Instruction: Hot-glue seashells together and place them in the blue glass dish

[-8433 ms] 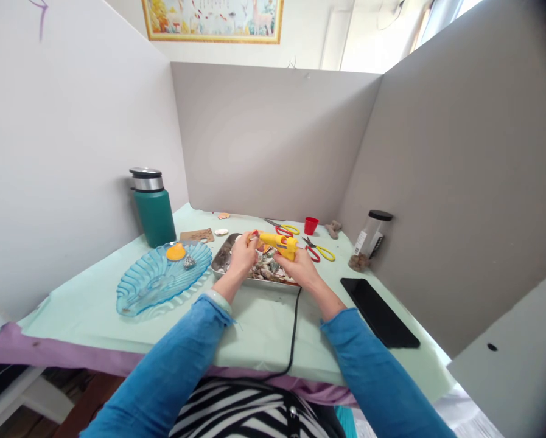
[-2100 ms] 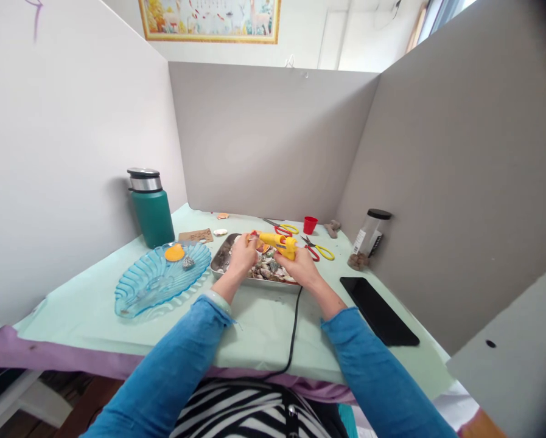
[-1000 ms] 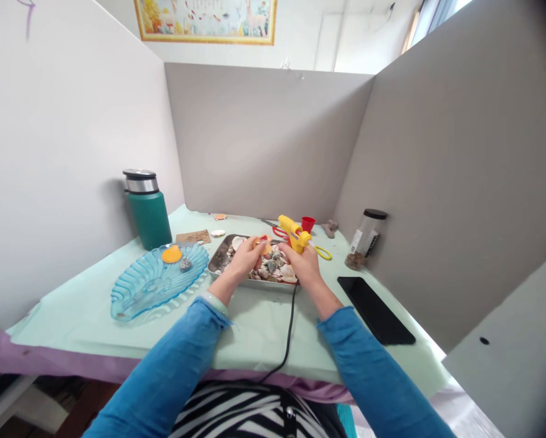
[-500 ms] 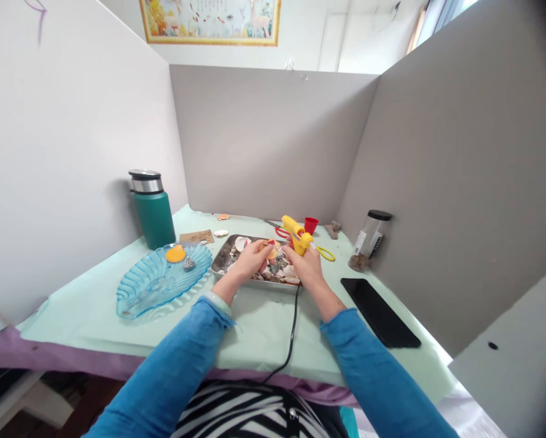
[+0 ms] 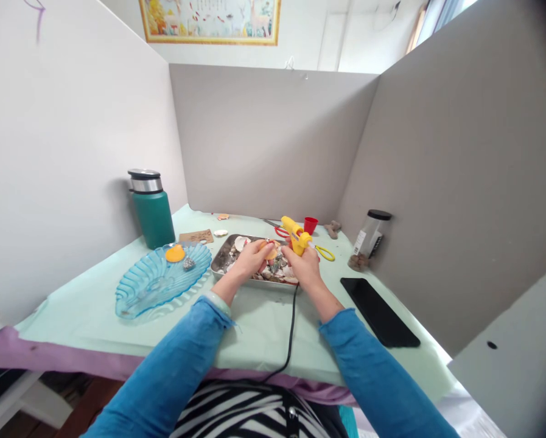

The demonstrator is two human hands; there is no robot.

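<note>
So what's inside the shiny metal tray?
Small seashells, white, brown and orange, fill the metal tray. The left hand, pinching an orange shell, and the right hand, gripping the yellow glue gun, hide whatever lies beneath them.

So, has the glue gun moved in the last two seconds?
Yes: the glue gun has shifted right, toward the red cup, in the right hand.

Bright daylight from upper right (edges warped, right corner vignetted).

Tabletop tally
Two hands (image 5: pixel 249 263) (image 5: pixel 305 267), one glue gun (image 5: pixel 295 234), one pinched shell (image 5: pixel 269 249), two scissors (image 5: pixel 279 232) (image 5: pixel 324 252) at one o'clock, one tray (image 5: pixel 220 260).
</note>
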